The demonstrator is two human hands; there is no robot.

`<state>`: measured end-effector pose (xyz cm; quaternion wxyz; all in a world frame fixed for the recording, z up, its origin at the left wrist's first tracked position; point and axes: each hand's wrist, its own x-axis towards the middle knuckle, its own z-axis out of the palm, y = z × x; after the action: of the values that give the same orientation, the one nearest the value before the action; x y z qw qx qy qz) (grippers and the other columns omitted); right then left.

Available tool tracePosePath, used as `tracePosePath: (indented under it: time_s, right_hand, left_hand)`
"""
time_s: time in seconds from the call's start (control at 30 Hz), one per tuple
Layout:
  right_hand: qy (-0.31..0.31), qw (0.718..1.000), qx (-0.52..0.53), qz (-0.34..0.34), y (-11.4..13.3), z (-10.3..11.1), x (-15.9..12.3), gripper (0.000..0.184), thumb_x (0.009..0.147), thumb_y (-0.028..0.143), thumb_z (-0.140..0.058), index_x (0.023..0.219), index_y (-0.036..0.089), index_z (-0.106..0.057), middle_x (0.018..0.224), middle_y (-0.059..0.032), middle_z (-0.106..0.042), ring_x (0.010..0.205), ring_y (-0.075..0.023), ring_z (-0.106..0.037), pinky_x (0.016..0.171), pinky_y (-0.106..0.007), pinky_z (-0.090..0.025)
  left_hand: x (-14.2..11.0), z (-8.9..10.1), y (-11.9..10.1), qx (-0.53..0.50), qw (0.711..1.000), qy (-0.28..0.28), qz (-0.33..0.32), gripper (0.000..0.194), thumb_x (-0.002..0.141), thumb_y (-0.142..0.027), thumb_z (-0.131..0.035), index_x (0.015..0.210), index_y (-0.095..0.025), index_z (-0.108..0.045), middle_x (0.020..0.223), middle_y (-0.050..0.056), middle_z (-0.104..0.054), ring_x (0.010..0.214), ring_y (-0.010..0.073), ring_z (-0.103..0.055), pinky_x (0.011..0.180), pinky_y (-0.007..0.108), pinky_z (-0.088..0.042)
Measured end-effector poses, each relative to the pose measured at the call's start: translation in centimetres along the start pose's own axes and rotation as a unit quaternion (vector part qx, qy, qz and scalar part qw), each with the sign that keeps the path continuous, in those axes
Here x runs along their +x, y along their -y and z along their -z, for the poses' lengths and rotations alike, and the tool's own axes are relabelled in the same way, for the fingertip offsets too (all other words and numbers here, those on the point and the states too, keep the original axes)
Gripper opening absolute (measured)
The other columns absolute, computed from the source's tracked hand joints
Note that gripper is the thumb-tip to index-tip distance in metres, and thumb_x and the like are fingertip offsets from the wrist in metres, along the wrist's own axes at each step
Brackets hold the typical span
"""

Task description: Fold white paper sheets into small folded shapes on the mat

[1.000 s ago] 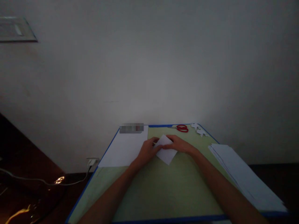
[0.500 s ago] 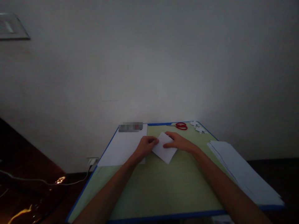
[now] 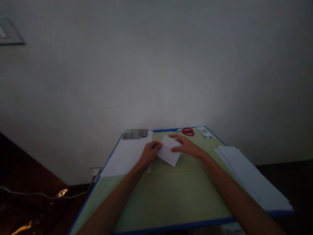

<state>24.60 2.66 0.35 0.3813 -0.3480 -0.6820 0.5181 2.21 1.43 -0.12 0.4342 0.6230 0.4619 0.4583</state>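
Note:
A small white piece of paper [image 3: 169, 152], roughly square, is held between my two hands above the green tabletop [image 3: 168, 199]. My left hand [image 3: 151, 152] pinches its left corner between thumb and fingers. On the right, my right hand [image 3: 187, 146] grips the paper with the thumb on the face towards me and the fingers at its upper edge, partly behind it. A large white sheet [image 3: 123, 156] lies flat on the table to the left, partly covered by my left hand and forearm.
Red-handled scissors [image 3: 188, 132] lie near the back edge. White paper scraps [image 3: 206, 132] are in the back right corner. A stack of white paper [image 3: 251, 176] runs along the right side. A blurred-out object [image 3: 134, 134] sits at the back left. A wall rises behind the table.
The small paper has turned slightly and shifted a little up and left with both hands. My right fingers have spread more along its upper edge. The view has shifted slightly.

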Motion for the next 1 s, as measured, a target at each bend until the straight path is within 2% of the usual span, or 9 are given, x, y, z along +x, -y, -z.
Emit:
tracePosePath:
  time_s: [0.17, 0.33, 0.5, 0.63, 0.7, 0.8, 0.9, 1.0]
  right_hand:
    - [-0.077, 0.997, 0.024, 0.002, -0.2, 0.1, 0.4, 0.076, 0.067, 0.024, -0.084, 0.136, 0.024, -0.051, 0.106, -0.006, -0.072, 0.091, -0.0241, -0.071, 0.078, -0.038, -0.058]
    - [-0.137, 0.99, 0.032, 0.03, -0.4, -0.1, 0.6, 0.081, 0.066, 0.027, -0.085, 0.139, 0.025, -0.05, 0.106, -0.0053, -0.067, 0.091, -0.0234, -0.07, 0.079, -0.039, -0.058]
    - [-0.134, 0.987, 0.087, 0.031, -0.1, -0.6, 0.8, 0.099, 0.062, 0.024, -0.087, 0.147, 0.029, -0.037, 0.115, -0.0067, -0.068, 0.098, -0.0252, -0.071, 0.086, -0.043, -0.058]
    - [-0.157, 0.981, 0.107, 0.032, -0.2, -0.5, 0.9, 0.098, 0.06, 0.021, -0.083, 0.146, 0.029, -0.036, 0.116, -0.0065, -0.069, 0.1, -0.0249, -0.07, 0.087, -0.041, -0.057]
    - [-0.148, 0.983, 0.099, 0.032, 0.0, -0.5, 0.7, 0.092, 0.063, 0.019, -0.079, 0.145, 0.027, -0.038, 0.11, -0.0052, -0.07, 0.094, -0.0235, -0.07, 0.082, -0.038, -0.057]
    - [-0.099, 0.992, 0.074, 0.029, 0.4, -0.8, 0.3, 0.087, 0.066, 0.017, -0.073, 0.146, 0.026, -0.039, 0.098, -0.002, -0.069, 0.08, -0.0201, -0.067, 0.068, -0.032, -0.055]
    - [-0.074, 0.994, 0.075, 0.03, 0.8, -1.1, 0.1, 0.095, 0.065, 0.017, -0.077, 0.149, 0.028, -0.034, 0.106, -0.0034, -0.068, 0.083, -0.0203, -0.068, 0.065, -0.029, -0.053]
    - [-0.126, 0.989, 0.071, 0.029, 0.9, -1.0, 0.3, 0.099, 0.063, 0.025, -0.085, 0.149, 0.029, -0.035, 0.115, -0.0061, -0.066, 0.088, -0.0212, -0.069, 0.071, -0.032, -0.055]
  left_hand:
    - [-0.1, -0.1, -0.4, -0.064, 0.998, -0.013, 0.024, 0.034, 0.071, -0.046, -0.074, 0.082, -0.014, -0.072, 0.076, 0.004, -0.069, 0.069, 0.0161, -0.059, 0.062, 0.025, -0.041]
    - [0.0, -0.2, -0.4, -0.094, 0.994, -0.033, 0.035, 0.036, 0.067, -0.046, -0.077, 0.082, -0.014, -0.07, 0.071, 0.001, -0.065, 0.063, 0.013, -0.055, 0.056, 0.023, -0.038]
    - [0.0, -0.1, -0.5, -0.14, 0.989, -0.046, 0.033, 0.038, 0.066, -0.044, -0.079, 0.088, -0.014, -0.069, 0.074, 0.003, -0.068, 0.064, 0.0138, -0.059, 0.058, 0.023, -0.045]
    - [0.0, -0.2, -0.7, -0.15, 0.987, -0.031, 0.045, 0.036, 0.065, -0.037, -0.079, 0.089, -0.017, -0.062, 0.07, 0.0, -0.067, 0.06, 0.0142, -0.06, 0.053, 0.024, -0.048]
    - [-0.1, -0.2, -0.8, -0.151, 0.988, -0.011, 0.041, 0.038, 0.065, -0.036, -0.081, 0.09, -0.018, -0.058, 0.069, 0.0, -0.066, 0.06, 0.0149, -0.061, 0.052, 0.024, -0.049]
    - [-0.4, -0.2, -1.1, -0.152, 0.988, 0.011, 0.029, 0.049, 0.065, -0.037, -0.085, 0.1, -0.019, -0.056, 0.078, 0.002, -0.07, 0.067, 0.0175, -0.066, 0.053, 0.025, -0.052]
    - [-0.6, -0.2, -1.2, -0.144, 0.989, 0.023, 0.024, 0.061, 0.064, -0.034, -0.088, 0.113, -0.019, -0.056, 0.085, 0.005, -0.074, 0.071, 0.0193, -0.069, 0.057, 0.026, -0.054]
    - [-0.5, -0.2, -1.1, -0.16, 0.987, 0.009, 0.022, 0.057, 0.061, -0.031, -0.09, 0.106, -0.017, -0.058, 0.088, 0.007, -0.074, 0.072, 0.0202, -0.071, 0.06, 0.028, -0.056]
